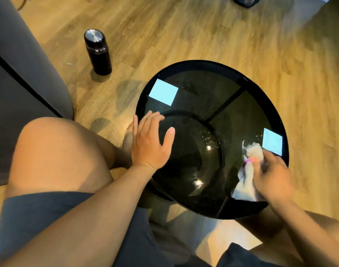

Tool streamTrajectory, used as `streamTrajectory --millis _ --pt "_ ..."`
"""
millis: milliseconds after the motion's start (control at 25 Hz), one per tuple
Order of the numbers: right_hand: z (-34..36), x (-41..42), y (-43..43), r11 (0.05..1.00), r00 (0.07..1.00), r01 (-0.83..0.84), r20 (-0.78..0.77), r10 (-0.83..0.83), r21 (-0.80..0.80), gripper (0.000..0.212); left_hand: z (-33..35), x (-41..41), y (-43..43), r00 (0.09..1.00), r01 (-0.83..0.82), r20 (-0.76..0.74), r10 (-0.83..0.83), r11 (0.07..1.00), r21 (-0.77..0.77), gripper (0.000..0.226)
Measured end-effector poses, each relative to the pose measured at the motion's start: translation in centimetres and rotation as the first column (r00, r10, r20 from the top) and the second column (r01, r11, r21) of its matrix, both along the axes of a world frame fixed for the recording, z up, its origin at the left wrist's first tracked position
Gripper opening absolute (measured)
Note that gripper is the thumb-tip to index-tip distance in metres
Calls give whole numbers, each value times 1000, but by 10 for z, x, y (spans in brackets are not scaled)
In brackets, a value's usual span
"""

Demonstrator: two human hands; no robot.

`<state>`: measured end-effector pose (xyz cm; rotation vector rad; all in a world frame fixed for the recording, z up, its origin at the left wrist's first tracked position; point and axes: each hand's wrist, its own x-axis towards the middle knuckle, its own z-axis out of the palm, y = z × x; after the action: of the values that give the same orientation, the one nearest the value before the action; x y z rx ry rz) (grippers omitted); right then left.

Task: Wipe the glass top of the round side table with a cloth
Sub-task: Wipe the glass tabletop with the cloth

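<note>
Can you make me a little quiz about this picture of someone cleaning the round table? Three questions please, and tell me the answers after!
1. Which of the hands holds the cloth: the left hand or the right hand?
2. True or false: the black bottle stands on the glass top.
3. Fill in the word: the left hand lies open and flat near the table's ____ edge, as seen here.

Key
1. The right hand; it presses the cloth onto the glass near the right rim.
2. False; the bottle stands on the wooden floor, away from the table.
3. Left.
</note>
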<state>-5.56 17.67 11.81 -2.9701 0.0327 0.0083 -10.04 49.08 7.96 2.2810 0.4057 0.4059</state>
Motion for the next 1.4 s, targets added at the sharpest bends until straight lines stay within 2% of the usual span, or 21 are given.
streamTrajectory --millis 80,160,280,360,440,520,600,680,760,880,960,1040,1160,1240,1320,1400 --pt "1 -30 36 998 999 -44 -5 44 40 46 0 0 -1 1000 3 -1 -3 1000 -11 50" --pt "2 -66 68 974 976 -207 -42 212 95 44 -1 0 -1 1000 -15 22 16 1000 -27 49" --pt "-3 -93 108 877 877 -465 -76 475 117 45 -3 0 0 991 -87 85 98 989 -122 51" --pt "-8 -82 140 800 804 -589 -22 595 111 38 -3 0 0 980 -127 124 154 971 -201 59" --pt "-15 -59 172 758 759 -650 75 646 50 24 -1 0 -1 977 -140 129 171 966 -219 64" --pt "-17 -27 204 797 794 -603 77 603 -21 23 1 0 -1 987 -106 94 127 974 -202 60" --pt "-16 10 232 856 856 -517 -8 517 17 28 1 -1 0 995 -52 72 70 973 -227 59" --pt "-17 52 258 858 862 -507 73 502 77 33 0 -1 0 997 -19 69 36 973 -230 63" --pt "-17 103 282 876 865 -482 175 470 30 34 -1 0 -1 996 -13 84 33 975 -220 65" --pt "-22 169 314 953 944 -304 135 301 1 37 -3 1 1 997 0 82 17 980 -200 62" --pt "-22 185 325 988 984 -148 106 143 38 38 -5 3 2 997 -2 80 17 984 -178 62" --pt "-23 175 323 988 983 -153 108 149 30 42 -7 5 2 995 -14 97 32 985 -173 63" --pt "-18 130 308 919 916 -392 109 387 30 45 -5 7 2 992 -58 101 74 986 -154 66" --pt "-14 95 293 824 837 -547 77 542 151 43 -3 6 2 991 -87 89 102 983 -160 71" --pt "-9 62 272 715 746 -642 11 666 276 41 1 5 0 982 -132 105 155 972 -196 66" --pt "-6 30 243 629 656 -678 -74 751 381 39 7 5 3 955 -236 99 280 917 -323 59"
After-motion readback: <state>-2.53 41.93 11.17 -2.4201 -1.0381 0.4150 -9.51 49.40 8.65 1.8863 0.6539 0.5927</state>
